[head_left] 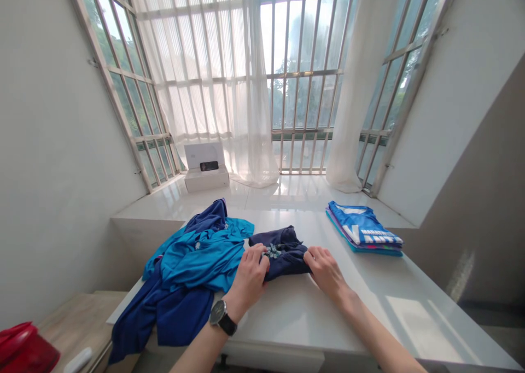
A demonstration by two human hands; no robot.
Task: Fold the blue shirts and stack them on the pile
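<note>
White table (287, 321) is sitting below a barred window (305, 34). Head view: your right hand (326, 268) is pinching the right end of the navy garment (286, 261), your left hand (251, 270) is curling over its left side (can't really tell if it's pinching), probably keeping it flat. It's lying mid-table, long axis running left-right.

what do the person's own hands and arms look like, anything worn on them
The left hand and right hand are both bare, without gloves, and no sleeve shows on either forearm in view. The left wrist wears a watch with a round, dark dial, a metallic-looking rim and a black strap; the right wrist has nothing on it.
</note>
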